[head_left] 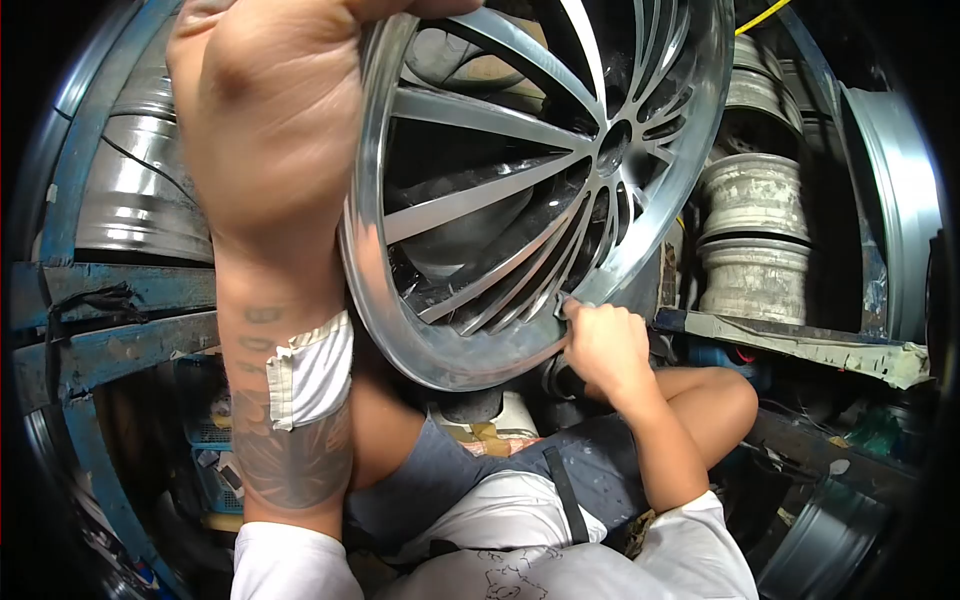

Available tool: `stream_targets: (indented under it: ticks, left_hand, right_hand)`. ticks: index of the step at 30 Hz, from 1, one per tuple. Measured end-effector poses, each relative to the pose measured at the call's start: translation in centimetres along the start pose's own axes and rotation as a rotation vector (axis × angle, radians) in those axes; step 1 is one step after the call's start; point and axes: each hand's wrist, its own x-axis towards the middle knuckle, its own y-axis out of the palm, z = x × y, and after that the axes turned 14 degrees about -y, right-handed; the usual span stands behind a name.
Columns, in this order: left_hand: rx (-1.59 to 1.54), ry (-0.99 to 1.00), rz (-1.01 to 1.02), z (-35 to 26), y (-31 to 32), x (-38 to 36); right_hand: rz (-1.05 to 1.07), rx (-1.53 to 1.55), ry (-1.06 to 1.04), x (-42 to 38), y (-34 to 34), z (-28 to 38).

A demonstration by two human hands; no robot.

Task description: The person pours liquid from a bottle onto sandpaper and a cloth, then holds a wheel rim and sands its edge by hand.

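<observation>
A large alloy wheel point(490, 193) with many thin spokes and a black-and-silver face stands tilted before me. My left hand point(275, 110) is at its upper left, fingers bent over the edge of the rim; the fingertips are partly out of view. Low on the right, my right hand point(607, 345) is closed and pressed against the wheel's outer lip. Between its thumb and fingers shows a small grey folded piece point(563, 304), like sandpaper, touching the lip. The lip looks dull grey and smeared in places. A white patch point(312, 372) is wrapped on my left forearm.
Worn wheel rims point(752, 195) are stacked on a shelf at right, with another rim point(890, 210) beyond. Shiny rims point(140, 185) stand at left behind a blue metal frame point(120, 345). Blue baskets point(212, 480) sit below. Another rim point(825, 540) lies lower right.
</observation>
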Motion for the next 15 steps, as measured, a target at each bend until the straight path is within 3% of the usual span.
stream_targets:
  ticks: [5, 8, 11, 13, 15]
  left_hand:
    - [-0.165, -0.117, -0.11, -0.9, 1.5, -0.8]
    - [0.007, -0.018, -0.291, -1.0, 2.7, -0.2]
    - [0.302, 0.012, -0.237, -1.0, 1.0, -0.9]
    - [0.3, -0.044, -0.149, -1.4, 0.5, -1.5]
    - [0.085, -0.098, -0.111, -2.2, 1.4, -1.4]
  right_hand:
    - [0.012, 0.048, 0.006, 0.3, -0.6, -0.6]
    - [0.034, 0.023, 0.003, -0.3, -0.7, 0.9]
    - [0.028, 0.033, 0.003, -0.2, -0.9, 1.0]
    - [-0.023, 0.04, 0.041, 0.4, -0.5, 0.2]
    - [0.003, 0.022, 0.03, -0.2, -0.1, 1.0]
